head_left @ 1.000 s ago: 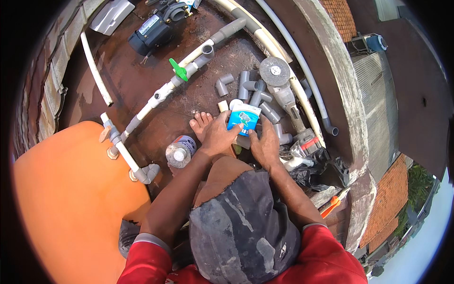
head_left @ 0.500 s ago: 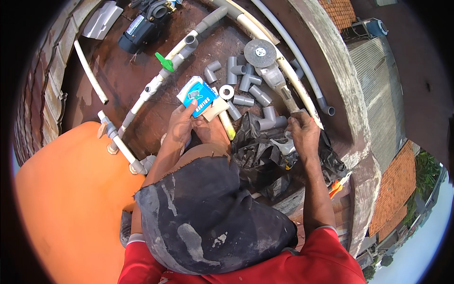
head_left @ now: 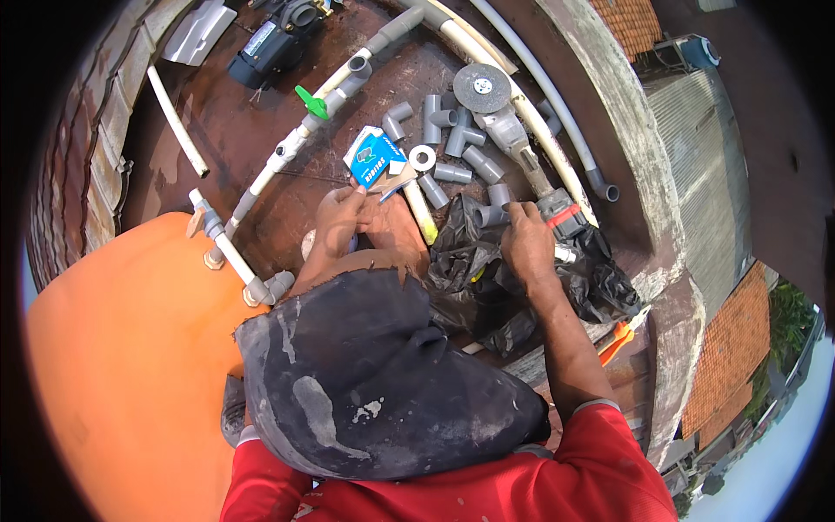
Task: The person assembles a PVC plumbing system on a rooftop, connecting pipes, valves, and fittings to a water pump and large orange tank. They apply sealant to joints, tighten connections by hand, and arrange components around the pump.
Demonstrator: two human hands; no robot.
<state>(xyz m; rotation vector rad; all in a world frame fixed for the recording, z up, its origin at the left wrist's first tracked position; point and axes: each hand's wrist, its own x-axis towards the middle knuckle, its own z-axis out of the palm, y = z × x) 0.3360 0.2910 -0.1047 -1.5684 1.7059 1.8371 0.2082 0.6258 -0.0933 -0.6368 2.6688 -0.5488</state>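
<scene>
My left hand (head_left: 339,219) is closed on a small blue and white cardboard box (head_left: 376,163), its thumb against the lower edge. A torn brown flap (head_left: 393,184) hangs open at the box's side. To the right, my right hand (head_left: 527,245) has its fingers bunched over the near end of a grey pipe fitting (head_left: 492,214), and that end is hidden beneath them. An angle grinder (head_left: 515,143) with a round disc lies just beyond this hand, its red and grey body by my knuckles. A crumpled black plastic bag (head_left: 487,287) spreads beneath my right wrist.
Several grey pipe fittings (head_left: 454,172) and a white tape roll (head_left: 422,157) lie ahead. A pipe run with a green-handled valve (head_left: 311,103) crosses the left. An orange tank (head_left: 130,365) fills the near left; a dark pump (head_left: 268,54) sits far left. A wall (head_left: 622,130) bounds the right.
My right hand has moved left from beside the grinder onto the grey fitting, uncovering the grinder's body. In my left hand the box has turned, showing a different face.
</scene>
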